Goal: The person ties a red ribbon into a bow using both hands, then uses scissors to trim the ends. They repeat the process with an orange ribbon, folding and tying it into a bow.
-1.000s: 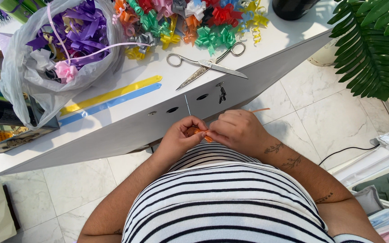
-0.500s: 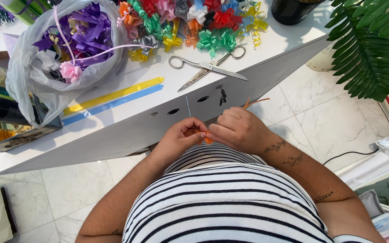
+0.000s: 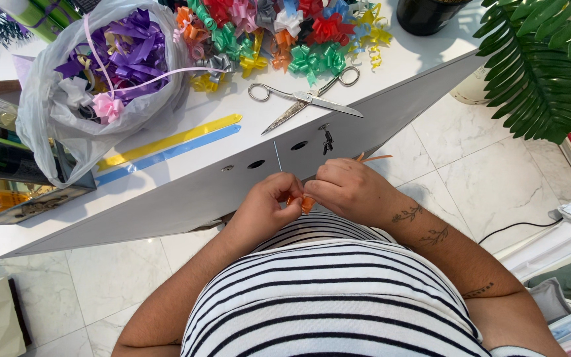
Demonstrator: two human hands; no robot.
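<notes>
Both hands meet just below the edge of the white table (image 3: 391, 73), right over the striped shirt (image 3: 325, 297), and between them sits a small piece of orange ribbon (image 3: 304, 202). The left hand (image 3: 266, 210) has its grip pinched narrow on the ribbon from one side, thumb and fingertips pressed together, while the right hand (image 3: 351, 190) closes over it from the other, fingers curled tight (most of the ribbon is hidden under those fingers). A thin orange tail of the ribbon pokes out behind the right hand, pointing away toward the floor tiles. Up on the table, a pair of scissors (image 3: 305, 102) lies open, well apart from the hands, blades pointing toward the table edge. Beside them, a yellow strip (image 3: 173, 139) and a blue strip (image 3: 166, 153) of ribbon lie flat, side by side. Farther back there is a heap of finished bows (image 3: 279, 33) in red, green, yellow and orange, and to the left a clear plastic bag (image 3: 44, 112) stuffed with purple bows and one pink one
</notes>
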